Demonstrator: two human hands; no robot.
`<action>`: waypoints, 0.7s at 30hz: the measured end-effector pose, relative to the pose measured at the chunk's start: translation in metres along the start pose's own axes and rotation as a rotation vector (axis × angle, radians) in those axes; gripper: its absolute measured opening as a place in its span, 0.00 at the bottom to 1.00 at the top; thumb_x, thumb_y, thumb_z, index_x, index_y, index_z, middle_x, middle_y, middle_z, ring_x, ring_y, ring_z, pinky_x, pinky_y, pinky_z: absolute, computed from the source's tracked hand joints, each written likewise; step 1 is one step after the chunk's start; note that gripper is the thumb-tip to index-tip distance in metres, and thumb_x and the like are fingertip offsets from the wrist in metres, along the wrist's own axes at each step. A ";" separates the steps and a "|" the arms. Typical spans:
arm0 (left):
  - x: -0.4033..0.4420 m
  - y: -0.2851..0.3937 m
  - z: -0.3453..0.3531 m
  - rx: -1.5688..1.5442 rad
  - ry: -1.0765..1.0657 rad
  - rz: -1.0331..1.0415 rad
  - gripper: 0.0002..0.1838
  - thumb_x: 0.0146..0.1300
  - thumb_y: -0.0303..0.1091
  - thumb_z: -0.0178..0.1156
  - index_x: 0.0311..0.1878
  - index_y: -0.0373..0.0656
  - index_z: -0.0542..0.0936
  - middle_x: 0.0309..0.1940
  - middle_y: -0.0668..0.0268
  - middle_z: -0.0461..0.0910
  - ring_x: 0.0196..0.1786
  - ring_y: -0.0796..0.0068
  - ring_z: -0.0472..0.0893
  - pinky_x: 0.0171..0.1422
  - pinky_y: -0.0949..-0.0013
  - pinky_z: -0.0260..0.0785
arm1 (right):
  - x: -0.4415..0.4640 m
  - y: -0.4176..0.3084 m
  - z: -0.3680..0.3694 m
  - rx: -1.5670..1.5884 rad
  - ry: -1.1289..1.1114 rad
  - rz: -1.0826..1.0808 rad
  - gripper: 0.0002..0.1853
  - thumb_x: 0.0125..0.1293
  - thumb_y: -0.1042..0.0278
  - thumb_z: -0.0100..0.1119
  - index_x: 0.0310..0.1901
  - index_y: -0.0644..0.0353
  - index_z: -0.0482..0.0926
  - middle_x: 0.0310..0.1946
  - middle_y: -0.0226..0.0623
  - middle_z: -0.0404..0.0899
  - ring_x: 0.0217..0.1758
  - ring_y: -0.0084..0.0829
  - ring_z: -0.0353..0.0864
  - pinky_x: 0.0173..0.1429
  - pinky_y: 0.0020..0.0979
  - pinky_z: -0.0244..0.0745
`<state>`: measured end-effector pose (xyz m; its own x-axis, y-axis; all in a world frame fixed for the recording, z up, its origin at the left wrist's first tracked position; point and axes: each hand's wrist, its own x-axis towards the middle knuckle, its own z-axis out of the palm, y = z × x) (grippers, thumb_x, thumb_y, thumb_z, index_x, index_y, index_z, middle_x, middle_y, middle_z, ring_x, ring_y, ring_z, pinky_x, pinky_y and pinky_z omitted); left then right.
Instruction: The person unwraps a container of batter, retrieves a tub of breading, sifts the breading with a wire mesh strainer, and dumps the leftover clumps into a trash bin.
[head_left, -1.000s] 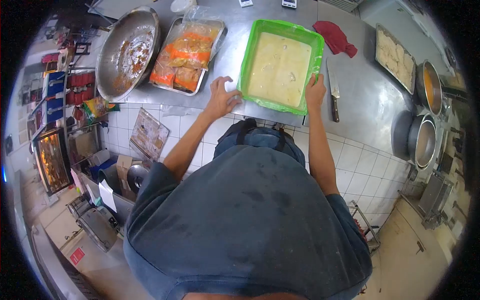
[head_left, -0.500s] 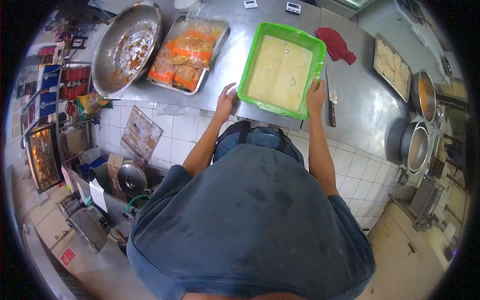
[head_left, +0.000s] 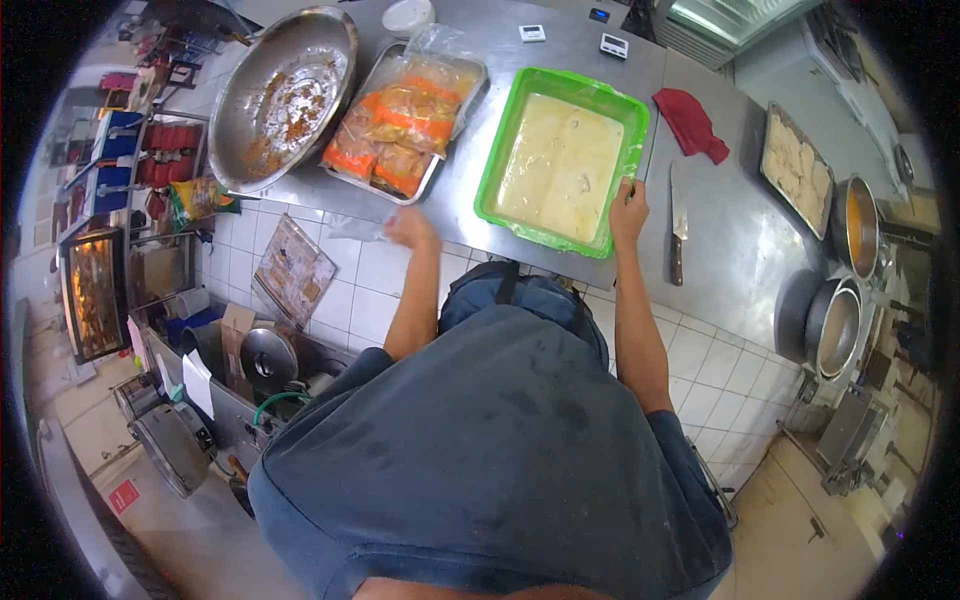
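A green plastic tub (head_left: 487, 170) holding a pale yellow, creamy liquid (head_left: 555, 165) stands at the front edge of the steel table. My right hand (head_left: 628, 212) is closed on the tub's rim at its near right corner. Away from the tub, my left hand (head_left: 412, 228) is at the table edge below a metal tray (head_left: 415, 190). It is close to a clear plastic sheet or bag (head_left: 352, 228) that hangs over the edge. Its fingers are blurred, and whether they touch the plastic is unclear. Bags of orange food (head_left: 400, 125) lie in the tray.
A large stained metal bowl (head_left: 225, 110) stands at the left. Right of the tub lie a knife (head_left: 679, 220) and a red cloth (head_left: 690, 122). Farther right are a tray of pale pieces (head_left: 798, 165) and metal pots (head_left: 835, 320). Two small timers (head_left: 614, 46) sit at the back.
My left hand has moved left, from beside the tub to the hanging plastic near the tray. My right hand stays on the tub's rim. The whole view has shifted slightly.
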<state>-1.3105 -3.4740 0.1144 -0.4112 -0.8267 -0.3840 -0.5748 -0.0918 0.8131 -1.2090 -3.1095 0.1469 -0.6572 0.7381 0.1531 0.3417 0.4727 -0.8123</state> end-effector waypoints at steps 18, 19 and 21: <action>0.096 -0.021 0.005 -0.267 -0.654 -0.128 0.12 0.63 0.18 0.62 0.43 0.41 0.69 0.33 0.62 0.76 0.31 0.71 0.79 0.37 0.65 0.82 | -0.012 -0.076 0.084 0.048 -0.092 0.162 0.16 0.73 0.58 0.52 0.44 0.67 0.75 0.40 0.61 0.80 0.45 0.62 0.78 0.48 0.53 0.72; 0.090 -0.016 0.001 -0.291 -0.660 -0.154 0.13 0.63 0.18 0.61 0.45 0.42 0.69 0.33 0.61 0.77 0.31 0.71 0.79 0.40 0.64 0.83 | -0.012 -0.076 0.074 0.059 -0.148 0.204 0.16 0.73 0.58 0.53 0.45 0.67 0.76 0.40 0.60 0.80 0.45 0.61 0.79 0.49 0.53 0.73; 0.094 -0.021 -0.003 -0.288 -0.722 -0.109 0.13 0.64 0.21 0.60 0.49 0.41 0.69 0.35 0.61 0.78 0.34 0.68 0.81 0.44 0.61 0.82 | -0.014 -0.047 0.051 0.057 -0.001 0.031 0.17 0.71 0.58 0.57 0.48 0.66 0.76 0.43 0.56 0.81 0.49 0.57 0.79 0.52 0.50 0.73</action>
<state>-1.3350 -3.5511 0.0629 -0.7780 -0.2480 -0.5772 -0.4728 -0.3739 0.7979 -1.2505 -3.1668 0.1543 -0.6475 0.7514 0.1271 0.3228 0.4215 -0.8474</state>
